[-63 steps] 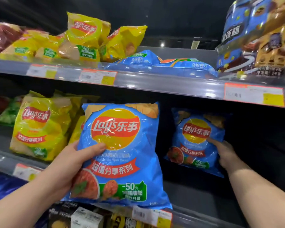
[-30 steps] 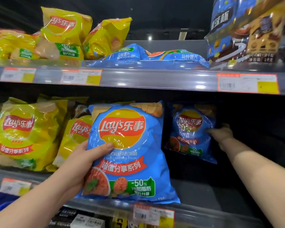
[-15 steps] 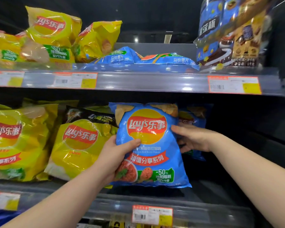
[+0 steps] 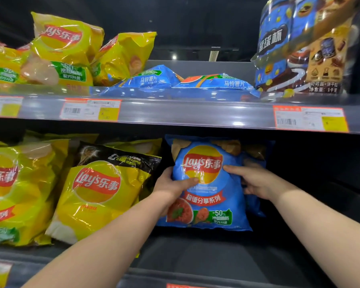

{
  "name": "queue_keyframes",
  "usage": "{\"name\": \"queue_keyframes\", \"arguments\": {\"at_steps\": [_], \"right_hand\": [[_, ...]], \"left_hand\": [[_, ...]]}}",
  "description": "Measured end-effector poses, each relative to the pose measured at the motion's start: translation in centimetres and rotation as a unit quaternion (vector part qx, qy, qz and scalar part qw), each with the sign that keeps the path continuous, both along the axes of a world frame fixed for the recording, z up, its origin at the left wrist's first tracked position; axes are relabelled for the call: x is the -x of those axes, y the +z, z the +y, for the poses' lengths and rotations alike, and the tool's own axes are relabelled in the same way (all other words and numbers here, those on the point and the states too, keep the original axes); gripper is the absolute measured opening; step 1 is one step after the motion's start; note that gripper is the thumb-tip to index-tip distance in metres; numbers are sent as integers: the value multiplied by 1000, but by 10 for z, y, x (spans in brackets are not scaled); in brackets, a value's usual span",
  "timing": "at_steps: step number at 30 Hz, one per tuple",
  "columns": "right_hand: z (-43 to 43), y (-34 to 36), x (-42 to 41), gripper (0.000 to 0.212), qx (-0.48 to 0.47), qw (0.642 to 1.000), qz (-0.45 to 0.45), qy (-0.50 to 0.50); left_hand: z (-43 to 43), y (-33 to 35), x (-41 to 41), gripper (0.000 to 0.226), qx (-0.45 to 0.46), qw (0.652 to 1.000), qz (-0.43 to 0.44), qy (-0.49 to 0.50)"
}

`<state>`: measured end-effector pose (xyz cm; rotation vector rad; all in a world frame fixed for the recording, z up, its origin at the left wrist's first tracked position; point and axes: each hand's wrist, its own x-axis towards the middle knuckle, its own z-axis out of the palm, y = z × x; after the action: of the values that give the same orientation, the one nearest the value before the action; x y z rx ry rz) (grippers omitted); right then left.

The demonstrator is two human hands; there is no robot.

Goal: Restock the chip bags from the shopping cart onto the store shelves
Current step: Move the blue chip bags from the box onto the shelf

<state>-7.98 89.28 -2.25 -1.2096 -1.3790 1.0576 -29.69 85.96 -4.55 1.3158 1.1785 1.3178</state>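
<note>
One glossy, pillow-shaped blue chip bag (image 4: pixel 206 183) stands upright on the dark lower shelf (image 4: pixel 195 256), left hand (image 4: pixel 170 186) gripping its left edge, right hand (image 4: pixel 256 183) curled round its right edge; crinkly yellow foil bags (image 4: pixel 96 194) lean just beside.

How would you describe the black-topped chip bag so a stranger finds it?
Start at the lower shelf and find the blue bag being held. Just left of it stands a yellow bag; its neighbours are yellow, but only it has a black band across the top.
</note>
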Motion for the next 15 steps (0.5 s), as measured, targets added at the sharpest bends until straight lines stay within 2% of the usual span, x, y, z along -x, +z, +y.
{"name": "queue_keyframes", "arguments": {"at_steps": [4,7,11,15], "right_hand": [[26,-9,23,48,-7,999,39,-23],[42,-13,38,49,-34,996,65,-45],[57,-22,44,52,-54,994,59,-70],[57,-26,46,31,-30,998,32,-54]], "left_hand": [[22,-4,7,56,0,999,-2,32],[34,-7,7,64,-26,998,12,62],[44,-8,5,61,-25,997,23,64],[53,-11,5,64,-5,997,38,61]]}}
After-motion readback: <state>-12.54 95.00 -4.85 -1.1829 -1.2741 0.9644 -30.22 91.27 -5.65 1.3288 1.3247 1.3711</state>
